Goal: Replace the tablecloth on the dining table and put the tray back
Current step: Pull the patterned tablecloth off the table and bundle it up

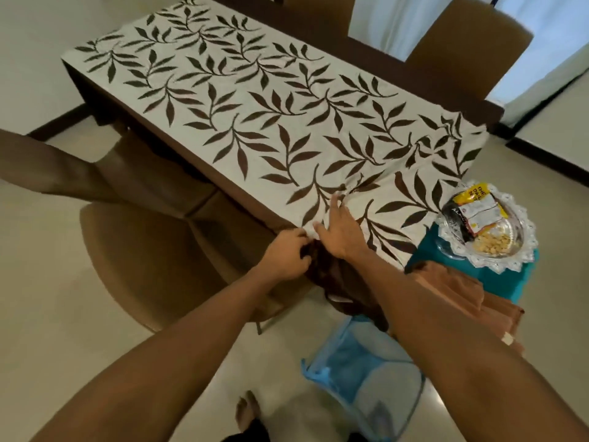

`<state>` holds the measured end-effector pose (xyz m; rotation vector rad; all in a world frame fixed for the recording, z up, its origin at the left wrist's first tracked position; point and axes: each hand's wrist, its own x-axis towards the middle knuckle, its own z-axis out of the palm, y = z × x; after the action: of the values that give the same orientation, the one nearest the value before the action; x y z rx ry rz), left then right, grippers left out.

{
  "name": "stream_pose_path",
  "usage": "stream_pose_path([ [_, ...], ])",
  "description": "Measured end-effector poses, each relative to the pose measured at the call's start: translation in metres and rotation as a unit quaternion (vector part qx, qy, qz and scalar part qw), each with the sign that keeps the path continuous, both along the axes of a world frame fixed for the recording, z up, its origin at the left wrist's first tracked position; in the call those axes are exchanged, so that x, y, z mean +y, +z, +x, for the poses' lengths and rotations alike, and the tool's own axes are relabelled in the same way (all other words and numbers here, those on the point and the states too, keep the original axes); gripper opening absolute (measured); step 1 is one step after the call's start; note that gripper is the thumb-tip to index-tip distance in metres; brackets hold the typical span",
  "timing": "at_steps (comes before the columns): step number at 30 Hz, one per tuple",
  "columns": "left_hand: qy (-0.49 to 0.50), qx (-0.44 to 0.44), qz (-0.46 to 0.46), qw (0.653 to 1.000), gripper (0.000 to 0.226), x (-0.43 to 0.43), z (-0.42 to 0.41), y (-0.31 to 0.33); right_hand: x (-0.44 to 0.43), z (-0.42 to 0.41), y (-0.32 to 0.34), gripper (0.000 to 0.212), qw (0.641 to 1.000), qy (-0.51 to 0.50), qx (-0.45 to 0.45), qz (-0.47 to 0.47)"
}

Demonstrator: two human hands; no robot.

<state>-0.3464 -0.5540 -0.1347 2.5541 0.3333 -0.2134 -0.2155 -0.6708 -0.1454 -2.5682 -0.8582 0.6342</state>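
Observation:
A white tablecloth with dark brown leaves (255,100) covers the dining table (382,59); its brown border hangs over the near corner. My left hand (285,255) grips that hanging brown edge at the corner. My right hand (339,231) lies flat on the cloth just beside it, fingers straight and pressing the fabric. The far right end of the cloth is rumpled. A clear glass tray (487,229) with a white lace rim, holding snack packets and nuts, stands on a teal stool (497,275) to the right of the table.
A folded orange-brown cloth (471,301) lies against the stool. A clear blue zip bag (363,365) lies on the floor by my feet. Brown chairs stand at the near left (153,256) and far side (462,49). Pale tiled floor surrounds the table.

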Motion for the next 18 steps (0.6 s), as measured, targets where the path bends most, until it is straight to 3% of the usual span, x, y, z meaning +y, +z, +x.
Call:
stream_pose_path([
  [6, -0.093, 0.112, -0.030, 0.989, 0.056, 0.027, -0.001, 0.004, 0.034, 0.010, 0.025, 0.084, 0.997, -0.022, 0.043, -0.059],
  [10, -0.084, 0.094, -0.103, 0.987, 0.048, 0.048, 0.007, 0.010, 0.038, 0.004, 0.023, 0.100, 0.995, -0.081, 0.035, -0.052],
  [15, 0.006, -0.046, 0.002, 0.999, 0.048, 0.106, 0.023, 0.009, 0.039, -0.002, 0.010, 0.114, 0.994, -0.106, 0.021, -0.027],
  [18, 0.025, -0.001, 0.090, 0.996, 0.067, 0.160, 0.049, 0.006, 0.047, 0.003, 0.007, 0.113, 0.992, -0.125, 0.015, -0.013],
])
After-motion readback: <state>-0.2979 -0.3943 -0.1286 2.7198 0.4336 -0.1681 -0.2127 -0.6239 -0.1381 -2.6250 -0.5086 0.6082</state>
